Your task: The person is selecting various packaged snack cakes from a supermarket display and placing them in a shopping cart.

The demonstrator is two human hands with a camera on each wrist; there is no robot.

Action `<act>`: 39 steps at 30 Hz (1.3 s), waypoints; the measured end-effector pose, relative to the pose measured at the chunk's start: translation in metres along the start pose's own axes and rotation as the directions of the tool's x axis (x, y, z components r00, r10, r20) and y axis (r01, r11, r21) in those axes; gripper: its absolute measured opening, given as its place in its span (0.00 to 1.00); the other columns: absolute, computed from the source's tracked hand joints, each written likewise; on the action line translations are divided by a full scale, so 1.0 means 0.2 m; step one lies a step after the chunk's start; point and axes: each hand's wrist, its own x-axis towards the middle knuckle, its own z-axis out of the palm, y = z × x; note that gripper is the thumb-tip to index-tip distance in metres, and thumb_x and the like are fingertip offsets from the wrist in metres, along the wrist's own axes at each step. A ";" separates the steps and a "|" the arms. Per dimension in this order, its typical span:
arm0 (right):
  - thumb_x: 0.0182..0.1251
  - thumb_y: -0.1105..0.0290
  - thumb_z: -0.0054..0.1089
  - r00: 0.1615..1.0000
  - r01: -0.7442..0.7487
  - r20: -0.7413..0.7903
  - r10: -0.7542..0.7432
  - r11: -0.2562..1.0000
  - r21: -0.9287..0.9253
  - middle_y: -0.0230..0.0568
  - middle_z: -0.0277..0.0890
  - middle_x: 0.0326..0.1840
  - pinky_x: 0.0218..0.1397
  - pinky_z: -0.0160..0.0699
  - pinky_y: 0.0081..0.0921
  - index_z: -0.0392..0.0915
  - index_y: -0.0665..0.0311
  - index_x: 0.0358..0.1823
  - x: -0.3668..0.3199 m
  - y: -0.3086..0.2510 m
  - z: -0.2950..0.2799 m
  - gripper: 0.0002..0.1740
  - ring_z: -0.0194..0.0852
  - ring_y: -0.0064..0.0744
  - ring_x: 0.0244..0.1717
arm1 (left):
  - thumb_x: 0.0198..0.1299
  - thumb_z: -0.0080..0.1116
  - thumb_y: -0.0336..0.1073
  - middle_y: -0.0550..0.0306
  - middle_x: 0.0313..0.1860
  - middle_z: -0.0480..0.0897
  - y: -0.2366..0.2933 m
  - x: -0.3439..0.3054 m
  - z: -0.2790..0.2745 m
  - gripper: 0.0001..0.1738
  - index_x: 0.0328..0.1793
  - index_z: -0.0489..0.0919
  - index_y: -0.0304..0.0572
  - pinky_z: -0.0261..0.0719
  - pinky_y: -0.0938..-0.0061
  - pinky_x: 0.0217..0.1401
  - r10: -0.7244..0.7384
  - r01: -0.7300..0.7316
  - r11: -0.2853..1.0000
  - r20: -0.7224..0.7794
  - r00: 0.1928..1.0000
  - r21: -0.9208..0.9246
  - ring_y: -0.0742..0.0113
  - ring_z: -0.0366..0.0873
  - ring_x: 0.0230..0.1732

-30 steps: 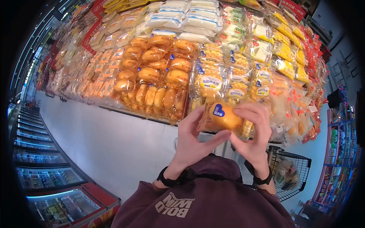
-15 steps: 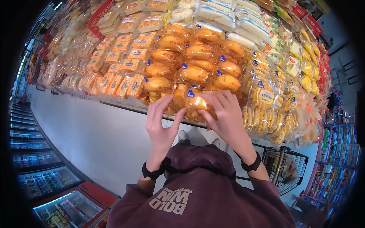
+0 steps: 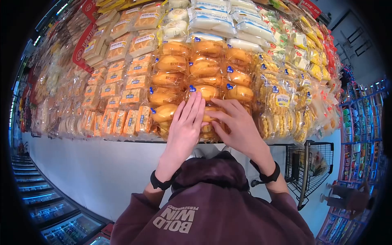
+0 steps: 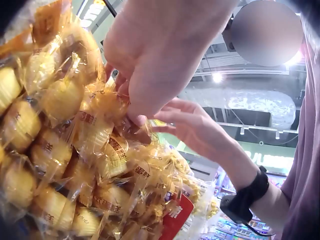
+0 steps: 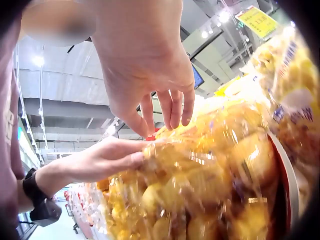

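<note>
My left hand (image 3: 185,128) lies with its fingers straight over the front of a stack of golden bread buns in clear wrappers. Beside it, my right hand (image 3: 239,126) reaches in from the right, fingers loosely bent. Its fingertips are right at a wrapped bun (image 3: 210,115), partly covered by both hands. Wrapped buns (image 3: 206,90) with blue heart labels rise in rows behind. From the right wrist, the right hand (image 5: 150,70) hangs over the wrappers, thumb and fingers apart, while the left hand (image 5: 110,160) rests at the pile's edge.
Orange-labelled cake packs (image 3: 134,81) adjoin the buns on the left, and bagged yellow waffle-like pastries (image 3: 281,98) on the right. White bread bags (image 3: 212,20) lie farther back. A wire shopping cart (image 3: 308,171) stands at the right, near another person (image 3: 353,202).
The wrapped bun held in both hands came down from over the pastries at right to the bun stack. The hands moved left with it, and the left fingers now lie straight and together.
</note>
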 end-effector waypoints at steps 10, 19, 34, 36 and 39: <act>0.52 0.73 0.64 0.997 0.059 0.005 -0.071 0.791 -0.608 0.48 0.78 0.58 0.49 0.85 0.25 0.74 0.70 0.58 0.41 0.14 0.03 0.28 0.80 0.38 0.59 | 0.56 0.66 0.51 0.41 0.81 0.54 0.06 0.06 0.01 0.45 0.77 0.63 0.40 0.49 0.48 0.82 -0.038 0.033 0.997 0.077 0.996 0.064 0.41 0.47 0.82; 0.51 0.73 0.65 0.988 0.010 -0.097 -0.119 0.680 -0.733 0.45 0.81 0.40 0.37 0.86 0.28 0.77 0.69 0.54 0.45 0.19 0.12 0.26 0.86 0.36 0.34 | 0.60 0.59 0.56 0.40 0.77 0.61 0.05 0.06 0.04 0.45 0.76 0.62 0.34 0.49 0.49 0.82 -0.046 0.030 0.984 0.090 0.995 0.174 0.41 0.48 0.82; 0.66 0.74 0.51 0.974 0.223 0.169 -0.153 0.790 -0.572 0.55 0.76 0.60 0.57 0.82 0.31 0.69 0.78 0.61 0.69 0.07 0.26 0.23 0.76 0.43 0.62 | 0.60 0.65 0.43 0.38 0.66 0.71 0.05 0.04 0.03 0.29 0.63 0.75 0.33 0.53 0.45 0.80 -0.034 0.032 0.999 0.047 0.998 0.039 0.37 0.61 0.74; 0.67 0.73 0.50 0.968 0.202 0.236 -0.085 0.821 -0.534 0.57 0.73 0.64 0.63 0.78 0.33 0.67 0.78 0.64 0.70 0.04 0.23 0.25 0.73 0.45 0.66 | 0.58 0.66 0.43 0.39 0.65 0.72 0.05 0.02 0.06 0.30 0.63 0.75 0.33 0.53 0.45 0.80 -0.021 0.020 0.998 0.016 1.000 0.053 0.38 0.62 0.73; 0.68 0.71 0.50 0.980 0.194 0.141 -0.139 0.821 -0.537 0.60 0.67 0.70 0.72 0.69 0.36 0.65 0.77 0.69 0.66 0.02 0.19 0.28 0.66 0.47 0.72 | 0.57 0.67 0.43 0.40 0.68 0.71 0.05 0.02 0.05 0.33 0.66 0.74 0.36 0.51 0.46 0.81 -0.005 0.002 0.997 0.037 0.999 0.083 0.39 0.61 0.75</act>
